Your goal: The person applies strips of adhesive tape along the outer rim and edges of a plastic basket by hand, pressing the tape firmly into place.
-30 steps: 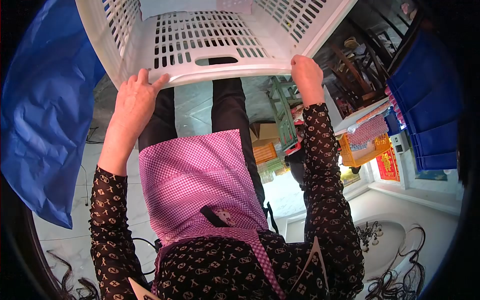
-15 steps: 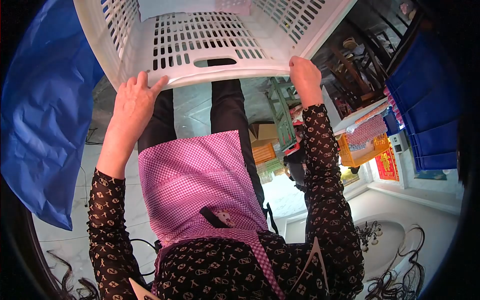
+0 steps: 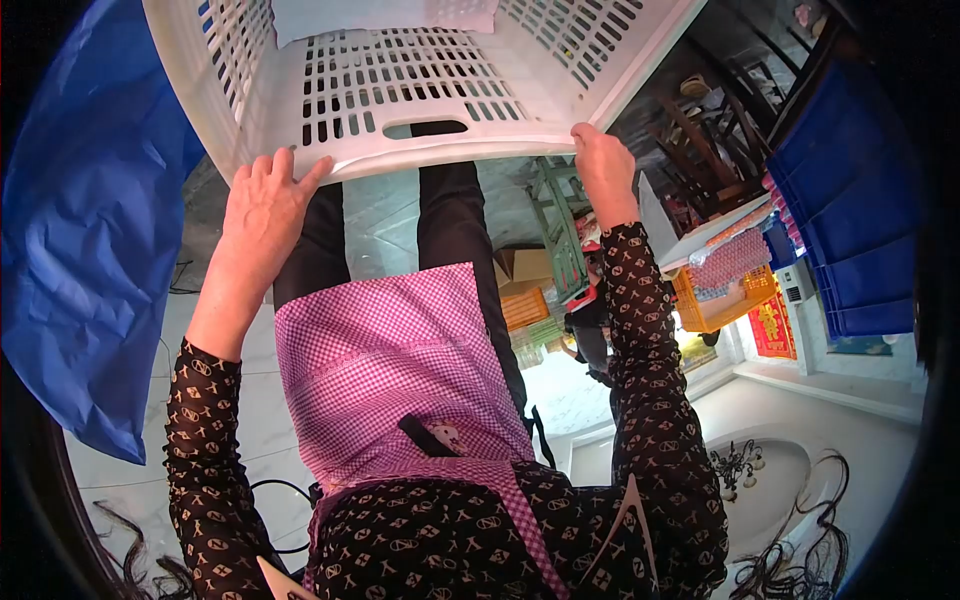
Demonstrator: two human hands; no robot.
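A large white slotted plastic basket [image 3: 345, 150] fills the top of the view, its near wall and oval handle hole facing me. On the left part of its rim, my left hand [image 3: 268, 200] is closed, thumb stretched along the edge and the other fingertips bent over it. My right hand [image 3: 604, 168] grips the same rim near the right corner, its fingers partly hidden. Inside, a pale sheet [image 3: 385, 18] lies at the far end. Below the basket hangs my pink checked apron [image 3: 400, 350].
A blue plastic sheet [image 3: 90, 250] hangs at the left. To the right are blue crates [image 3: 850, 220], a yellow basket [image 3: 715, 312], a green wooden stool [image 3: 558, 225] and dark wooden furniture [image 3: 705, 150]. A cardboard box [image 3: 527, 266] sits beyond my legs.
Both hands have shifted slightly down and left in view along with the near rim of the basket. A dark figure behind my right arm has moved a little.
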